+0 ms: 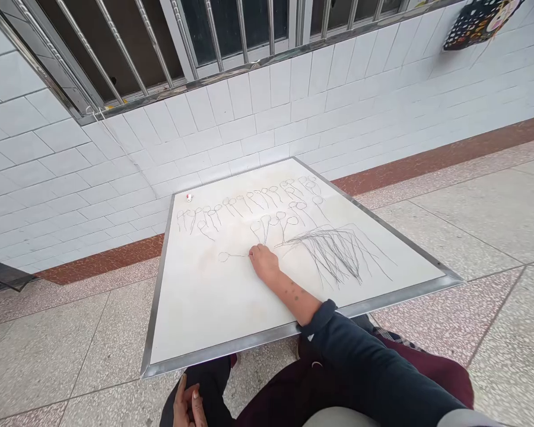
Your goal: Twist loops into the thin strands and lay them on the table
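Observation:
On the white table [196, 308], my right hand [264, 261] is closed, its fingers pinched on the end of a thin dark wire [235, 255] that has a loop at its left end. Just above and beyond the hand lie several more looped wires [273, 220]. To its right a loose bundle of straight dark wires [338, 252] fans across the table. Rows of looped wires [249, 198] stretch along the far side. Below the near edge, my left hand [189, 404] rests by my leg with its fingers apart, holding nothing.
A small red and white object [189, 197] sits at the table's far left corner. The metal-edged table stands against a tiled wall [231, 136] with a barred window [231, 35] above. A patterned bag [476, 24] hangs at the upper right.

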`<state>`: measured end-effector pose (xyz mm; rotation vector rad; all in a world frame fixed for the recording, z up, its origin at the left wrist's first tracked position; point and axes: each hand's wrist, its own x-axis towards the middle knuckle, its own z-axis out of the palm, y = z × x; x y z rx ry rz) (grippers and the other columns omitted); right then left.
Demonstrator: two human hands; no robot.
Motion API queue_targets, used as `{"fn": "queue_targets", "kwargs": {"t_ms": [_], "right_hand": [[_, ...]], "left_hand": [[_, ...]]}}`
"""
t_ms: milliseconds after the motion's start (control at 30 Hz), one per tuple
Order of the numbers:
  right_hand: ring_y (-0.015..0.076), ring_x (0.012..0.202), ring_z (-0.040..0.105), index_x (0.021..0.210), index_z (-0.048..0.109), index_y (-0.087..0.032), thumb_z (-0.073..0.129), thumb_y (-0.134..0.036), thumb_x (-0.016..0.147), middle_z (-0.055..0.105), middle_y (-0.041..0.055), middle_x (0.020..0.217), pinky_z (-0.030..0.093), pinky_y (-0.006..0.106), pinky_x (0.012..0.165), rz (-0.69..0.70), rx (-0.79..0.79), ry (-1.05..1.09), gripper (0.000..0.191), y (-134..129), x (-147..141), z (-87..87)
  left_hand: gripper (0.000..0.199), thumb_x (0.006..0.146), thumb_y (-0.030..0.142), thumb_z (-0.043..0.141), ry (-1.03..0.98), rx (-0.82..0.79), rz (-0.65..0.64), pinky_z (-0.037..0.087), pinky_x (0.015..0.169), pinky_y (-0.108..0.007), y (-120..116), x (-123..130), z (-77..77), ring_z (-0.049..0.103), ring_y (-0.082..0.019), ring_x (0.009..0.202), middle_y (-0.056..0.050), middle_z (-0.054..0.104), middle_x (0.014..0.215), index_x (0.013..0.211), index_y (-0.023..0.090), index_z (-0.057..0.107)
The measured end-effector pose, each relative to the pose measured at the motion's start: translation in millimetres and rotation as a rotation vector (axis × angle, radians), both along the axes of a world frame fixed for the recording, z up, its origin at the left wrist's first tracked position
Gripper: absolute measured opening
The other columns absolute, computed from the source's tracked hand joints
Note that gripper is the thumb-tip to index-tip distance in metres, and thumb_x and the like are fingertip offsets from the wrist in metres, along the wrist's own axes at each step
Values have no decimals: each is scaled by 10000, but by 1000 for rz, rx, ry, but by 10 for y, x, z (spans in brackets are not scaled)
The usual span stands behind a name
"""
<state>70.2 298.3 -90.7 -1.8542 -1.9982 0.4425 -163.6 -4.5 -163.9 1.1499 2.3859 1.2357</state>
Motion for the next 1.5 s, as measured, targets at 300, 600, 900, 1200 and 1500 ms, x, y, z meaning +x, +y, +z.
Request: {"fn": "queue_targets", "kwargs": {"t_ms": [300, 600, 900, 1200, 1500], "right_hand": [[174, 762, 602, 926, 611, -180, 522, -174, 894, 646, 80, 982, 374, 263, 570, 32, -34, 42, 96, -516, 55, 135], [145, 631, 605, 899, 609, -228, 511, -218, 866, 690, 12, 855, 419, 260, 591, 272, 226, 239, 104, -1734, 115, 497], [107, 548, 616, 874, 589, -206, 481, -210, 920, 702, -17, 757, 380, 230, 487, 387, 562, 226, 118, -2303, 227, 592], [123, 529, 590, 1080, 537, -234, 576, -352, 910, 730, -13, 897, 439, 262, 544, 577, 212, 383, 211, -2484, 203, 748], [132, 584, 622, 1050, 507, -234, 541, -327, 917, 713, 14, 856, 481, 261, 591, 649, -40, 651, 165, -2593, 175, 811]], "left_hand": [[587, 836, 555, 546, -254, 108, -37, 523, 639, -330, -81, -49, 106, 629, -222, 765, -95, 648, 1019, 1297, 192, 536], [509, 793, 371, 708, -775, 368, -174, 500, 786, -247, 371, 558, 1268, 625, -150, 898, -72, 671, 1046, 1248, 182, 579], [336, 769, 300, 750, -1094, 567, -156, 514, 779, -252, 294, 973, 1691, 651, -113, 814, -67, 708, 975, 1077, 173, 703], [327, 796, 328, 714, -961, 496, -220, 517, 697, -253, 64, 1051, 1696, 631, -111, 703, -53, 722, 868, 1079, 165, 724], [348, 838, 361, 658, -888, 434, -305, 533, 684, -267, -31, 1156, 1711, 621, -137, 750, -43, 697, 852, 1139, 192, 703]]}}
